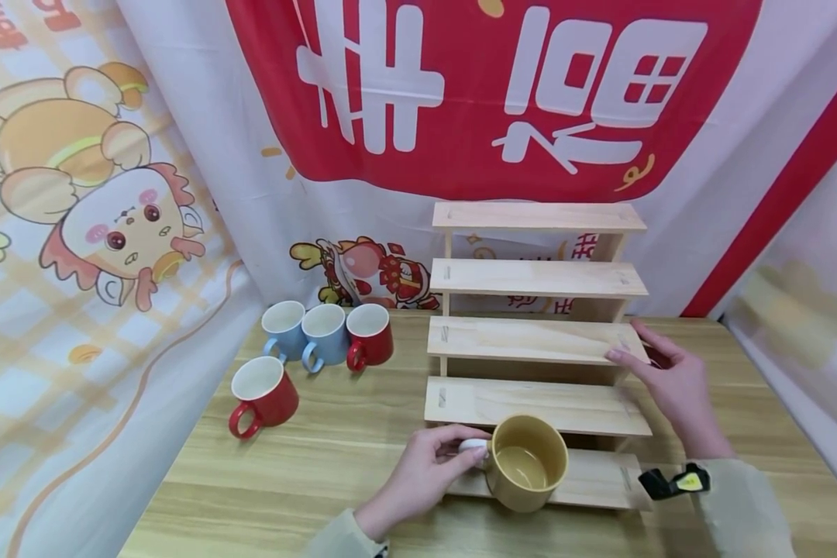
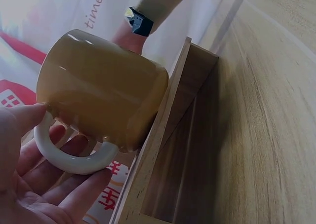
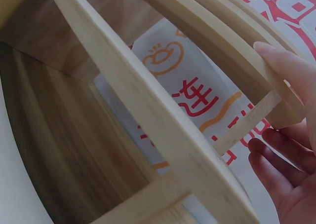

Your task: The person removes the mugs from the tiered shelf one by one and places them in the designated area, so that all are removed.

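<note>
My left hand (image 1: pixel 428 469) pinches the white handle (image 2: pixel 74 160) of a mustard-yellow mug (image 1: pixel 526 465), thumb near the handle's upper end. The mug is upright at the lowest step of a stepped wooden shelf (image 1: pixel 530 341). In the left wrist view the mug's base meets the edge of a shelf board (image 2: pixel 153 145); whether its weight rests there I cannot tell. My right hand (image 1: pixel 676 387) grips the right end of the shelf's middle board, thumb on top. Its fingers (image 3: pixel 276 179) curl below that board in the right wrist view.
Left of the shelf stand two light blue mugs (image 1: pixel 325 335) and a red mug (image 1: pixel 371 337) in a row. Another red mug (image 1: pixel 268 395) stands nearer me, its handle facing left. Printed cloth (image 1: pixel 363 194) hangs behind and beside the wooden table (image 1: pixel 307 480).
</note>
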`<move>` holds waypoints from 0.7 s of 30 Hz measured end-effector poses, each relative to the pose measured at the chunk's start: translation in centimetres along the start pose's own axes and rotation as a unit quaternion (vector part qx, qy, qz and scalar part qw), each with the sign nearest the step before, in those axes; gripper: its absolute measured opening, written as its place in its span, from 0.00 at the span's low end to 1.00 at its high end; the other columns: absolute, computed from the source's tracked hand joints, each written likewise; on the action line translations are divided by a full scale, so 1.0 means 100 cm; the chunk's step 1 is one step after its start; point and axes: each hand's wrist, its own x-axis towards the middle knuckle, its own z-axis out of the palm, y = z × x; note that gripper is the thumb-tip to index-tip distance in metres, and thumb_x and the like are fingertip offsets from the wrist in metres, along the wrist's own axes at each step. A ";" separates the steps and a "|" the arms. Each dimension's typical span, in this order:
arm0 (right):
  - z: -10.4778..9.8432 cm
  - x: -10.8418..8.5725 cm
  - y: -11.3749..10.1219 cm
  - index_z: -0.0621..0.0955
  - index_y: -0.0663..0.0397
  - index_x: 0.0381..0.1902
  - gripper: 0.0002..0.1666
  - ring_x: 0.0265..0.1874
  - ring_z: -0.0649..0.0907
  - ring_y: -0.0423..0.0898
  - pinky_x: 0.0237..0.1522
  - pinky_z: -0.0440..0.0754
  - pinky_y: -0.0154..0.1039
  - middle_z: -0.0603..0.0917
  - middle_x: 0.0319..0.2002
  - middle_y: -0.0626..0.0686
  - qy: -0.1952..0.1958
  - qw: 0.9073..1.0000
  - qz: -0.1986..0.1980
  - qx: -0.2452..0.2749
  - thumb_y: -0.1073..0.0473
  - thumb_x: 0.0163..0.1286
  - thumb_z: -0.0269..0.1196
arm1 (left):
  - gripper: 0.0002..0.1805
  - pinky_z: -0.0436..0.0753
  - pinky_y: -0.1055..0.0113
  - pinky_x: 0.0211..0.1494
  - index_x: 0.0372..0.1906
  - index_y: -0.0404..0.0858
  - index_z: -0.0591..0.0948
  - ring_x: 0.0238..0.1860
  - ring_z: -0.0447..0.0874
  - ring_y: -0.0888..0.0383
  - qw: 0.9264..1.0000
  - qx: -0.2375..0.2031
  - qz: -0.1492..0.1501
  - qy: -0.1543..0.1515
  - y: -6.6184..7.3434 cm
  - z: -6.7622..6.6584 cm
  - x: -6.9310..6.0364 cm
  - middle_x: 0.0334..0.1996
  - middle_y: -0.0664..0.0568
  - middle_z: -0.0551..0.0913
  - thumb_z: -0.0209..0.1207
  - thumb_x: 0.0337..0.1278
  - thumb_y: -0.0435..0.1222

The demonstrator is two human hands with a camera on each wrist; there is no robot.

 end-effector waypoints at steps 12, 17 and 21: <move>0.001 0.000 -0.002 0.70 0.42 0.75 0.46 0.52 0.76 0.32 0.42 0.77 0.17 0.71 0.71 0.61 0.003 1.000 -0.001 -0.006 0.40 0.63 0.73 | 0.09 0.88 0.65 0.46 0.45 0.40 0.89 0.40 0.89 0.56 0.999 -0.034 -0.006 0.004 -0.001 -0.002 0.004 0.39 0.55 0.89 0.69 0.63 0.38; 0.002 -0.002 -0.004 0.70 0.44 0.75 0.45 0.51 0.77 0.32 0.42 0.77 0.17 0.71 0.70 0.63 0.006 1.000 -0.012 -0.002 0.41 0.63 0.74 | 0.08 0.87 0.67 0.43 0.44 0.41 0.89 0.39 0.89 0.57 0.999 -0.031 -0.013 0.003 0.000 -0.004 0.004 0.38 0.55 0.90 0.70 0.63 0.38; 0.002 -0.004 -0.004 0.70 0.45 0.75 0.45 0.51 0.77 0.31 0.42 0.77 0.17 0.71 0.70 0.64 0.008 1.000 -0.015 0.004 0.42 0.64 0.74 | 0.08 0.88 0.66 0.42 0.43 0.40 0.89 0.38 0.89 0.57 1.000 -0.025 -0.008 0.003 -0.001 -0.004 0.002 0.37 0.55 0.90 0.70 0.62 0.38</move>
